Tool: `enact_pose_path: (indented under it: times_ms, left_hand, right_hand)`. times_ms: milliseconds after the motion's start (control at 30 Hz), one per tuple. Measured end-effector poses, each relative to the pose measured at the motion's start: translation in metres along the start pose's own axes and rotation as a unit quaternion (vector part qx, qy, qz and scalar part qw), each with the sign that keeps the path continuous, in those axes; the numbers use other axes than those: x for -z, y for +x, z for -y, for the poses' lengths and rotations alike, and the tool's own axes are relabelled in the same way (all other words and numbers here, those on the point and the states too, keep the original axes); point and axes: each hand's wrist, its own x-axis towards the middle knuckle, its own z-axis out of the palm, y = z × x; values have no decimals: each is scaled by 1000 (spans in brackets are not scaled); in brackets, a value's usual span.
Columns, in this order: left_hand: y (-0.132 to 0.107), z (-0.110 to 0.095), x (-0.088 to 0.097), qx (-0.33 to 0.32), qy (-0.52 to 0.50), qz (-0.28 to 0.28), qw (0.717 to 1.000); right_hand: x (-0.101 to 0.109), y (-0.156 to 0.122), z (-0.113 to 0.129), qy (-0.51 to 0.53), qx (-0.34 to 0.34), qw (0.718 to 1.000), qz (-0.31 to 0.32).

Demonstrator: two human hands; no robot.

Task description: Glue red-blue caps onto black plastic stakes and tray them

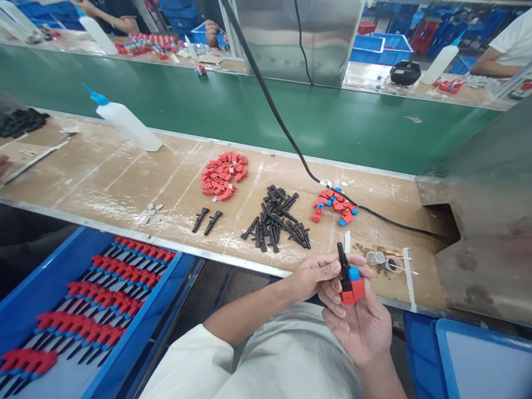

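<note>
My right hand [369, 327], palm up, holds a red plastic toy piece [353, 292] with a blue knob [353, 274] on top. Upright against its left side stands a black gun-shaped plastic part [344, 266]. Thumb and fingers of my left hand [318, 277] are closed on that black part. Beyond my hands lies a pile of similar black parts [274, 216], with two more black parts [206, 220] set apart to the left. A cluster of red-and-blue pieces [334, 206] is at the right, and a heap of small red pieces [224, 174] farther left.
Finished-looking pieces stand in rows in a blue bin [124, 332] at lower left. Small cups [384, 260] with cotton swabs sit at the right. A black cable [274, 105] crosses the bench. A white bottle [128, 126] stands behind; co-workers' arms [120, 23] show across the green belt [233, 105].
</note>
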Motion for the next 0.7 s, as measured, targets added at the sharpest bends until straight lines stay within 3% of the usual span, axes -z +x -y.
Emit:
enact_pose_path:
  times_ms: [200, 333, 433, 567, 633, 700]
  left_hand:
    - [12, 12, 9, 41, -54, -35, 997]
    - [-3, 33, -1, 15, -44, -46, 998]
    - [-5, 44, -10, -4, -33, 29, 999]
    - [9, 51, -34, 27, -22, 105, 994]
    - [13, 54, -45, 61, 3, 132, 989]
    - [15, 57, -50, 80, 24, 146, 986]
  right_hand:
    - [15, 4, -9, 103, -15, 995, -7]
    - [14, -14, -23, 129, -4, 992, -5]
    - [22, -40, -23, 76, 21, 996, -33]
    - [52, -114, -8, 7, 124, 968, -220]
    - [78, -164, 3, -29, 166, 920, -354]
    - [116, -211, 21, -74, 175, 855, -482]
